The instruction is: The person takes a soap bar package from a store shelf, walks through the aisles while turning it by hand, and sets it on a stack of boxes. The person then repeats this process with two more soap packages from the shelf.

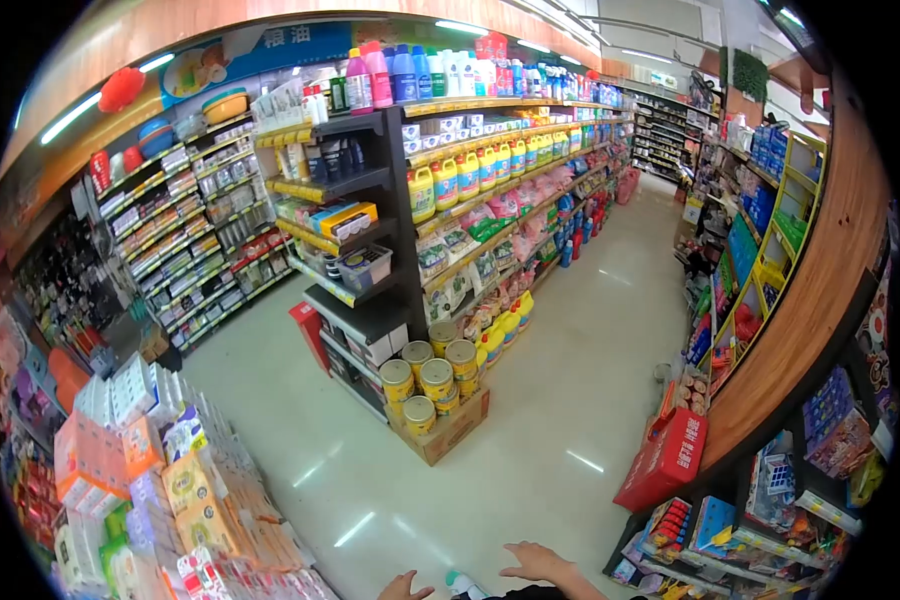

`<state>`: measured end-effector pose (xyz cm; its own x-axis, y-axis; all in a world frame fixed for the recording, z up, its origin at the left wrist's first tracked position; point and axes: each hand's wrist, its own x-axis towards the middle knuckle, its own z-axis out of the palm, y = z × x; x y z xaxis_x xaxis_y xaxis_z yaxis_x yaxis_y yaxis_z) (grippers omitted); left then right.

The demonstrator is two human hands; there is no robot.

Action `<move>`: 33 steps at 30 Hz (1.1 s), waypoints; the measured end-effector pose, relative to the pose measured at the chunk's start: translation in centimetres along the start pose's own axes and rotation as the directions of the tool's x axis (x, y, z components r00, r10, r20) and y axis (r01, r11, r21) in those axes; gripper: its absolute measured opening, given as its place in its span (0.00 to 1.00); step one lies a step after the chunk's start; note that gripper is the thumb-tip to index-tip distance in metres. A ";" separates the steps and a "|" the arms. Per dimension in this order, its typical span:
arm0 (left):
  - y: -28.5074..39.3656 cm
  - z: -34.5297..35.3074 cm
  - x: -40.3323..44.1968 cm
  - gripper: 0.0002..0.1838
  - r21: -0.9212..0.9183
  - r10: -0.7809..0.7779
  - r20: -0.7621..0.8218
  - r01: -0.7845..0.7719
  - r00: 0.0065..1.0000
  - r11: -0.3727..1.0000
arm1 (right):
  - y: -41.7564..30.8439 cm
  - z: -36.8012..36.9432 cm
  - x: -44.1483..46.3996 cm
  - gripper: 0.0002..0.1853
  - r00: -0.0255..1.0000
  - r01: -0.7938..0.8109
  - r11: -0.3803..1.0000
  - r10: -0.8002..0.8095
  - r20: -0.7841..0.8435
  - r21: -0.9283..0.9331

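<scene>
At the bottom edge of the view, my left hand (404, 587) shows only in part, its fingers apart and nothing in it. To its right, my right hand (533, 563) reaches over the floor with fingers spread and empty. Between the two hands a small white and green shape (462, 583) shows low down, too cut off to identify. Neither hand touches any goods. Ahead of them, yellow cans (436, 379) are stacked in a cardboard box (453, 432) at the end of a shelf unit.
A long shelf unit (406, 230) holds bottles and bags. Packs of tissue (185, 480) are piled at left. A red box (667, 458) stands at right beside a wooden-edged shelf (770, 370). The pale tiled floor (560, 400) runs down an aisle between shelves.
</scene>
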<state>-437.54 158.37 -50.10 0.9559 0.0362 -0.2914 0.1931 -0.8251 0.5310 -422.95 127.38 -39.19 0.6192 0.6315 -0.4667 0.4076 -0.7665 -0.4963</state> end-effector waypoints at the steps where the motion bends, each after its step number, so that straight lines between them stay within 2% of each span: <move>1: -0.6 -0.4 0.8 0.42 -0.001 -0.024 0.037 0.024 0.999 1.000 | 0.4 -0.6 0.2 0.41 1.000 -0.021 1.000 0.021 0.000 -0.005; 4: 0.0 -3.6 4.6 0.44 -0.057 -0.037 0.168 0.047 0.985 0.997 | 1.7 -1.0 0.4 0.41 0.998 -0.068 0.998 0.068 -0.007 -0.008; 6: 1.9 -5.2 7.0 0.43 -0.071 -0.026 0.146 0.036 0.989 0.997 | 4.1 0.5 0.9 0.41 0.997 -0.071 0.997 0.070 -0.032 -0.022; 8: 4.6 -6.4 9.2 0.43 -0.116 0.008 0.138 0.008 0.990 0.993 | 5.8 0.8 0.9 0.39 0.996 -0.084 0.996 0.083 0.039 0.039; 10: 6.3 -7.4 11.1 0.43 -0.162 0.056 0.143 -0.033 0.988 0.986 | 4.0 -1.8 -0.1 0.37 0.992 -0.096 0.987 0.084 0.091 0.129; 11: 6.3 -6.3 12.7 0.42 -0.166 0.120 0.127 -0.098 0.985 0.981 | 6.5 0.7 0.8 0.35 0.997 0.064 0.986 -0.055 -0.060 0.157; 14: 9.0 -5.5 16.2 0.42 -0.162 0.174 0.207 -0.141 0.963 0.977 | 8.8 1.6 1.8 0.34 0.992 0.057 0.987 -0.039 -0.119 0.151; 15: 9.3 -5.2 17.6 0.42 -0.141 0.204 0.234 -0.175 0.951 0.974 | 9.1 1.1 2.8 0.33 0.994 -0.099 0.969 0.105 -0.013 0.224; 17: 10.7 -3.9 19.7 0.43 -0.116 0.255 0.287 -0.230 0.924 0.966 | 10.6 -0.5 4.0 0.32 0.994 -0.099 0.966 0.088 0.058 0.238; 18: 11.4 -3.2 20.8 0.43 -0.134 0.250 0.304 -0.218 0.919 0.967 | 11.4 -1.3 4.0 0.33 0.992 -0.099 0.964 0.075 0.104 0.249; 20: 13.8 -4.4 22.3 0.44 -0.147 0.224 0.339 -0.184 0.914 0.972 | 13.2 -2.1 4.9 0.33 0.995 -0.050 0.971 0.028 0.094 0.234; 22: 14.5 -3.4 24.9 0.44 -0.235 0.235 0.288 -0.169 0.928 0.957 | 15.5 -5.8 8.3 0.33 0.999 0.028 0.980 -0.037 0.040 0.197; 23: 14.6 -2.7 26.2 0.42 -0.271 0.241 0.234 -0.175 0.942 0.947 | 13.3 -10.8 7.0 0.35 0.996 -0.090 0.985 0.087 0.027 0.147; 26: 19.0 -4.7 29.3 0.44 -0.392 0.134 0.297 -0.007 0.945 0.920 | 17.0 -13.5 8.8 0.37 0.963 -0.079 0.973 0.131 -0.235 0.218; 27: 20.0 -4.8 30.8 0.43 -0.400 0.132 0.330 0.011 0.935 0.917 | 18.8 -13.8 9.7 0.37 0.949 -0.083 0.965 0.153 -0.275 0.248; 30: 21.1 -4.3 35.9 0.42 -0.116 0.211 0.383 -0.180 0.899 0.977 | 22.0 -16.1 9.3 0.36 0.924 -0.174 0.926 0.271 -0.269 0.336; 31: 21.5 -4.2 37.9 0.35 0.007 0.246 0.410 -0.273 0.878 0.962 | 23.1 -16.9 9.3 0.35 0.930 -0.189 0.915 0.283 -0.233 0.356; 33: 22.6 -4.3 42.3 0.39 -0.013 0.311 0.375 -0.331 0.873 0.944 | 25.4 -18.2 9.4 0.35 0.939 -0.225 0.890 0.307 -0.156 0.396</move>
<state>-391.82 143.64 -46.96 0.8119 -0.4366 -0.3875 -0.1310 -0.7832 0.6078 -394.57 111.66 -42.85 0.8112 0.3392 -0.4763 -0.0422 -0.7784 -0.6263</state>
